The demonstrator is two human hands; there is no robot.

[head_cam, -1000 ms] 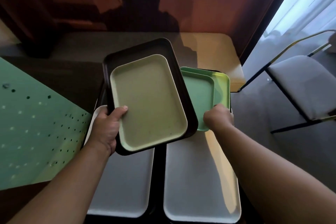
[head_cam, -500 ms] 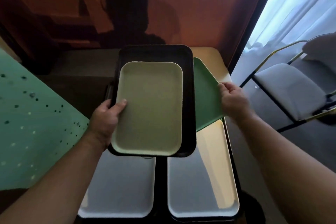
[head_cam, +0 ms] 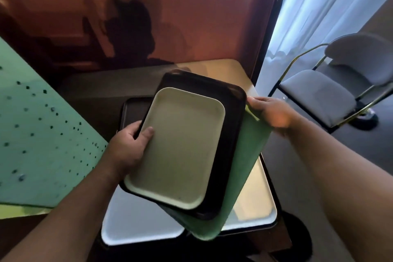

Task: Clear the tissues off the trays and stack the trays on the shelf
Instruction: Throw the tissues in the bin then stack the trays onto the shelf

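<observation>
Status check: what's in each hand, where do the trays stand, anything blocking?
Left hand grips cream tray nested in black tray. Right hand holds green tray under them. No tissues visible. White trays lie below; nothing blocking.

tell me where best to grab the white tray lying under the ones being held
Probably the white tray by its raised rim on the near right corner, coming from the right: that edge is exposed, while the green tray and dark tray in the hands cover its left part.
</observation>
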